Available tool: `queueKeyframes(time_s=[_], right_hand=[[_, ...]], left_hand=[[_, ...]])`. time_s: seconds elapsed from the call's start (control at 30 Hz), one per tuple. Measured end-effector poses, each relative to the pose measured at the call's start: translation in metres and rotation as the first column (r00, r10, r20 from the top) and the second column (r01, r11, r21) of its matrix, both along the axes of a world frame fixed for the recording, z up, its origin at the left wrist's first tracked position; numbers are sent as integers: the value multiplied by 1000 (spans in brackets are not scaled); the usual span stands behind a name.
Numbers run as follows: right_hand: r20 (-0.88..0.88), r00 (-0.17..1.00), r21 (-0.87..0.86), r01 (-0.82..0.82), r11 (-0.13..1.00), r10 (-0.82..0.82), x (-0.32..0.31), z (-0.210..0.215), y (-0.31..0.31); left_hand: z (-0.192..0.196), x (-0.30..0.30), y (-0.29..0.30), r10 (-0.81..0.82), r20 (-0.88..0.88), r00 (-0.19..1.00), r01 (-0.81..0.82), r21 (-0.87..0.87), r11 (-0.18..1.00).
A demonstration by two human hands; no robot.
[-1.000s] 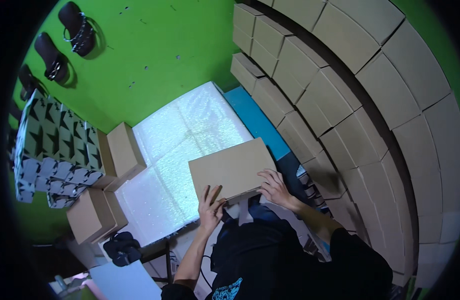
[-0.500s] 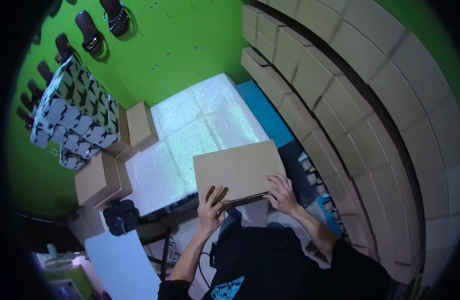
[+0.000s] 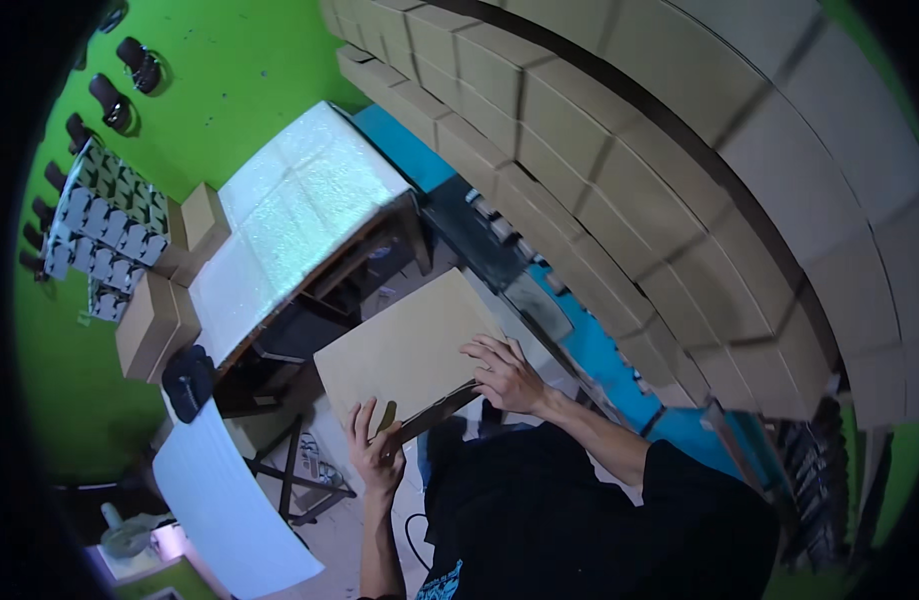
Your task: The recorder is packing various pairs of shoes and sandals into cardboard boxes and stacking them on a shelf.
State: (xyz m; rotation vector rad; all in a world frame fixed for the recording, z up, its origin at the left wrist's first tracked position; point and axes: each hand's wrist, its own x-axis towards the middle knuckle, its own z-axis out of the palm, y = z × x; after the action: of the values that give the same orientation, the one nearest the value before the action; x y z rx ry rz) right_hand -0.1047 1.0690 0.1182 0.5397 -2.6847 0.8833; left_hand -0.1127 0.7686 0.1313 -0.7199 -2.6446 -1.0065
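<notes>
A flat brown cardboard box [image 3: 410, 340] is held out in front of my body, its lid facing up and tilted. My left hand [image 3: 378, 448] grips its near left corner, the fingers bent over the lid. At the near right corner, my right hand [image 3: 508, 376] holds the box with its fingers curled over the top edge. A dark gap shows along the box's near side. What lies inside cannot be seen, and the undersides of both hands are hidden.
Brown boxes [image 3: 580, 140] are stacked in long rows on the right, above a teal surface [image 3: 605, 350]. A table covered in shiny wrap [image 3: 310, 190] stands ahead left. Beside it are star-patterned boxes [image 3: 110, 215], black slippers [image 3: 189, 383] and a white panel [image 3: 230, 500]. Sandals [image 3: 108, 100] hang on the green wall.
The view has turned right, so the covered table now sits farther left. The box no longer overlaps the table in view and is above the floor. Both hands keep their hold.
</notes>
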Motion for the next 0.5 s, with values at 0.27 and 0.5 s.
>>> queueKeyframes(time_s=[0.27,0.5], right_hand=[[0,1000,32,29,999,-29,178,-6,16],[-14,998,76,57,995,-56,327,-14,25]], left_hand=[[-9,167,18,-6,61,998,5,20,1000],[-16,311,30,-23,-23,999,23,37,999]])
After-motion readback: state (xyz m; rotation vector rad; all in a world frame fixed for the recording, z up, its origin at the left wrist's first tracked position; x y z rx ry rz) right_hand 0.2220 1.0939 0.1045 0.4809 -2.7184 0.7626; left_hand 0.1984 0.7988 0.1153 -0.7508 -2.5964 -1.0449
